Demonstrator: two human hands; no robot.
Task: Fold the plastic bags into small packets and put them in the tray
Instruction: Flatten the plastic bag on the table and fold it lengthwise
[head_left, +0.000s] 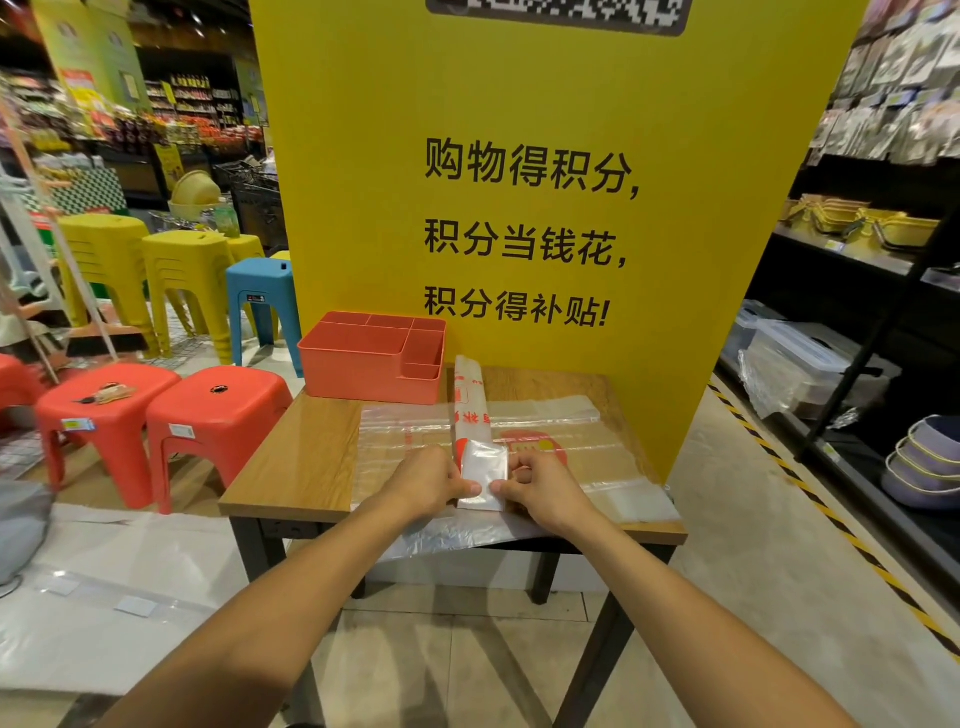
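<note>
A plastic bag folded into a long narrow strip (471, 400), clear with red print, runs front to back across the middle of the wooden table (306, 457). Its near end is turned up into a small flap (484, 470). My left hand (431, 480) pinches the flap's left edge and my right hand (540, 486) pinches its right edge, thumbs almost meeting at its bottom. Under the strip lies a flat pile of clear plastic bags (571, 441) that overhangs the front edge. The coral tray (371, 358), with several compartments, stands at the table's back left; nothing shows inside it.
A yellow sign board (519, 208) rises right behind the table. Red stools (215, 410) stand to the left, with yellow and blue stools (260, 291) further back. Dark shelving (857, 312) with tubs and bowls lines the right. Plastic sheeting (104, 597) lies at lower left.
</note>
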